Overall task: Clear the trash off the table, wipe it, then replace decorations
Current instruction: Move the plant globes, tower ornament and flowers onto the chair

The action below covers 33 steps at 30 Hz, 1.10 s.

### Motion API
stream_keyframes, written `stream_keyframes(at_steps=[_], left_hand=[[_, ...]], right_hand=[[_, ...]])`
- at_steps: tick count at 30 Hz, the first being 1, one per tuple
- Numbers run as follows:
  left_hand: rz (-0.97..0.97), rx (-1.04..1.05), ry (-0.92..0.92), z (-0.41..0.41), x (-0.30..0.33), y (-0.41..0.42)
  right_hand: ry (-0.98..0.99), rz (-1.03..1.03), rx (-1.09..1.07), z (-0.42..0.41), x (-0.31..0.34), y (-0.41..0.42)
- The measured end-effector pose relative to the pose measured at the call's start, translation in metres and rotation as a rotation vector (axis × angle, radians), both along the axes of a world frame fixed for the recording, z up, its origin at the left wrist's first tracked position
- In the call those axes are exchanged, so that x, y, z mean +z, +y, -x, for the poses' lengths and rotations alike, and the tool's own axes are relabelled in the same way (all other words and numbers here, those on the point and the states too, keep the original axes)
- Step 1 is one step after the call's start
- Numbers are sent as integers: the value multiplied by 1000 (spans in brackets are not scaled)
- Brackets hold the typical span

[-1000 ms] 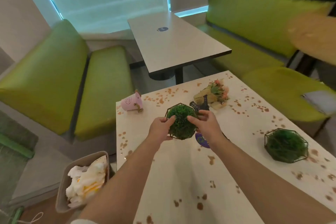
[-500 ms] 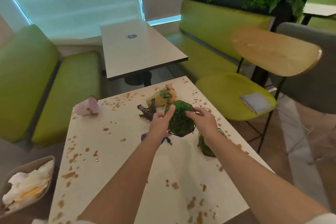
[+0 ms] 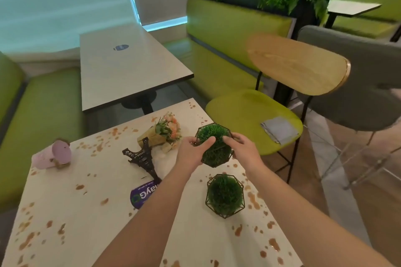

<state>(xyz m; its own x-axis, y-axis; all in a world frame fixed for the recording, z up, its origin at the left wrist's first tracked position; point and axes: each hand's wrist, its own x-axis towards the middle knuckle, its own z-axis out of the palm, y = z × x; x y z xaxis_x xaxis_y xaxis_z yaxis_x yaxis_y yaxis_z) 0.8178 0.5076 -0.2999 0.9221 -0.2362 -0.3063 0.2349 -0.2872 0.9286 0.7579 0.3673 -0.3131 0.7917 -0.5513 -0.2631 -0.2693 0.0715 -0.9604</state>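
A grass ball (image 3: 214, 147) is being gripped by the left hand (image 3: 192, 151) and right hand (image 3: 243, 150) above the stained worktop (image 3: 86, 212), near its right edge, beyond a 2nd ball (image 3: 225, 195).

A green-seated chair (image 3: 249, 115) holding a folded grey cloth (image 3: 280, 129) stands beside green benches (image 3: 227, 34) and another table (image 3: 128, 67).

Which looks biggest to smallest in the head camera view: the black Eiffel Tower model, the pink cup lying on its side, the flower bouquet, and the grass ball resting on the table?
1. Eiffel Tower model, the longest shape.
2-4. Grass ball, flower bouquet and pink cup look too alike to rank; the ball is nearer the camera, which inflates it.
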Motion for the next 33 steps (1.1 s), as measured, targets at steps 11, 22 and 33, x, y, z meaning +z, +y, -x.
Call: stream_keyframes(at_steps=[11,22,33], left_hand=[[-79,0,-67,-93,-25,-65],[-73,139,-67,-167,-70,-170],[-129,151,-97,-231,-99,-278]], right_hand=[[2,-97,-31,-86,-22,-66],[58,-33,123,-182,-47,-181],[95,73,335,-265,-85,-295]])
